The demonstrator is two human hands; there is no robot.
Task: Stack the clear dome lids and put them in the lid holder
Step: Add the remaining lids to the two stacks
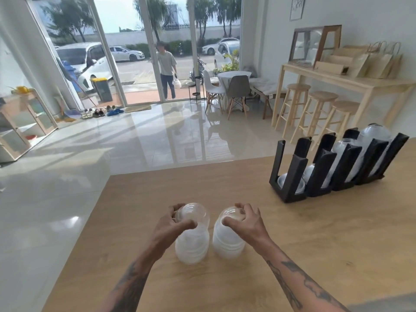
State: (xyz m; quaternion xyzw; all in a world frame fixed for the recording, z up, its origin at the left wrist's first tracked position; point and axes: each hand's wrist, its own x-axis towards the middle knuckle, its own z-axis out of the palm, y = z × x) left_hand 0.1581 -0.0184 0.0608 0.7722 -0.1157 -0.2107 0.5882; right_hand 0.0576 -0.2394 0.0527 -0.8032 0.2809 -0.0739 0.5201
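Two stacks of clear dome lids stand side by side on the wooden counter. My left hand grips the top of the left stack, where the uppermost lids look tilted or lifted. My right hand closes over the top of the right stack. The black lid holder stands at the far right of the counter, its slots holding more clear lids, fuller toward the right.
The counter's far edge runs just beyond the stacks, with tiled floor below. Across the room are stools, a wooden side table with paper bags, and a person at the glass door.
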